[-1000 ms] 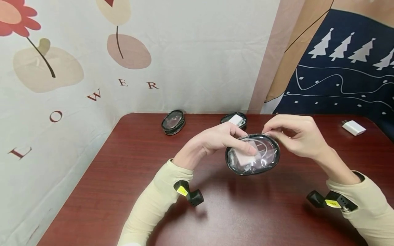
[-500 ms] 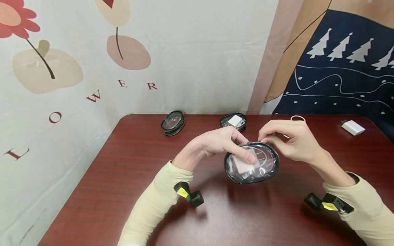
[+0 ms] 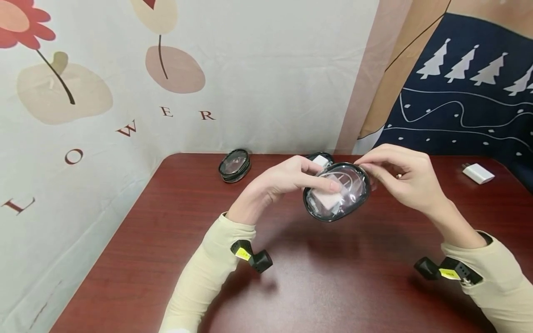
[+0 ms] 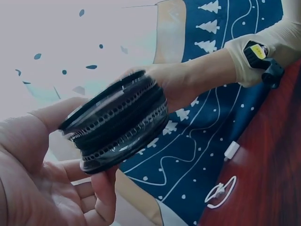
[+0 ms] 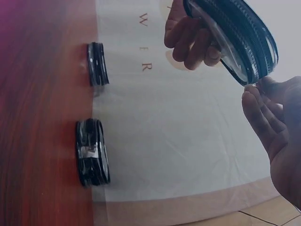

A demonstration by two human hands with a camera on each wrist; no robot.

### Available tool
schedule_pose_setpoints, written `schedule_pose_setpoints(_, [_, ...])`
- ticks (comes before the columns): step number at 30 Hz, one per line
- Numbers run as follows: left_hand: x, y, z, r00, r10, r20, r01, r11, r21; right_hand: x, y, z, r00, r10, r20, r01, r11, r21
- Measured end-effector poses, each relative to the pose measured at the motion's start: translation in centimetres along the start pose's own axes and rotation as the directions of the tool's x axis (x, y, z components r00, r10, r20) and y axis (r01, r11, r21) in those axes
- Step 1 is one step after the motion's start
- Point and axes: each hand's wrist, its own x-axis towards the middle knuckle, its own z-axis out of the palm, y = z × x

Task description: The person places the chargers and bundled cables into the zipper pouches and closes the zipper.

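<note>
A clear oval zip pouch [image 3: 353,192] with black trim is held up above the table. Through its window show a pale block and a coiled white cable. My left hand [image 3: 289,178] grips the pouch from the left, thumb across the window and fingers beneath. At its right end, my right hand [image 3: 410,178] pinches the edge with thumb and index finger. Both wrist views show the pouch's zipper side; in the right wrist view my right fingertips [image 5: 251,96] meet the pouch's corner. Whether they hold the zipper pull is too small to tell.
Along the table's back edge lie another black-trimmed clear pouch [image 3: 234,165] and one bearing a white block [image 3: 320,160], partly hidden. A white charger plug [image 3: 479,173] lies at the far right. A looped white cable [image 4: 221,193] rests on the table, seen in the left wrist view.
The held pouch dipped slightly, then rose with both hands and tilted so its right end is higher. It now overlaps the pouch behind it. My right hand still pinches its edge.
</note>
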Motion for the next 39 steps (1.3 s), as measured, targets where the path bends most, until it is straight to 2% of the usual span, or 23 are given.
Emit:
schedule_pose_setpoints(5, [-0.1, -0.1, -0.7, 0.997, 0.004, -0.082, -0.008, 0.999, -0.049, 0.0, -0.1, -0.4, 0.998, 0.059, 0.018, -0.058, 0.998, -0.016])
schedule_pose_setpoints(9, [-0.1, -0.2, -1.1, 0.988, 0.012, -0.156, -0.027, 0.995, -0.092, 0.0, -0.3, -0.4, 0.996, 0.081, 0.023, -0.08, 0.996, -0.028])
schedule_pose_setpoints(13, [0.2, -0.4, -1.6, 0.972, 0.018, -0.235, -0.048, 0.991, -0.122, 0.1, -0.3, -0.5, 0.996, 0.081, 0.046, -0.08, 0.996, -0.024])
schedule_pose_setpoints(17, [0.5, -0.8, -2.4, 0.954, -0.011, -0.301, -0.037, 0.988, -0.153, 0.1, 0.1, -0.7, 0.995, 0.078, 0.061, -0.076, 0.997, -0.032])
schedule_pose_setpoints(21, [0.7, -1.3, -3.1, 0.935, -0.022, -0.355, -0.026, 0.991, -0.13, 0.0, 0.6, -1.0, 0.995, 0.085, 0.057, -0.081, 0.994, -0.072])
schedule_pose_setpoints(28, [1.0, -2.3, -3.9, 0.876, -0.026, -0.482, 0.011, 0.999, -0.035, -0.1, 1.5, -1.3, 0.991, 0.125, 0.046, -0.116, 0.978, -0.172])
schedule_pose_setpoints(33, [1.0, -3.0, -4.6, 0.837, -0.024, -0.546, 0.044, 0.999, 0.024, -0.5, 2.5, -1.6, 0.987, 0.156, 0.051, -0.139, 0.962, -0.235])
schedule_pose_setpoints(36, [1.2, -3.3, -5.0, 0.814, -0.03, -0.58, 0.068, 0.997, 0.044, -0.8, 3.2, -1.9, 0.983, 0.176, 0.059, -0.155, 0.954, -0.256])
schedule_pose_setpoints(39, [1.4, -3.7, -5.4, 0.782, -0.049, -0.621, 0.091, 0.995, 0.036, -1.0, 3.7, -2.0, 0.978, 0.196, 0.07, -0.171, 0.948, -0.267])
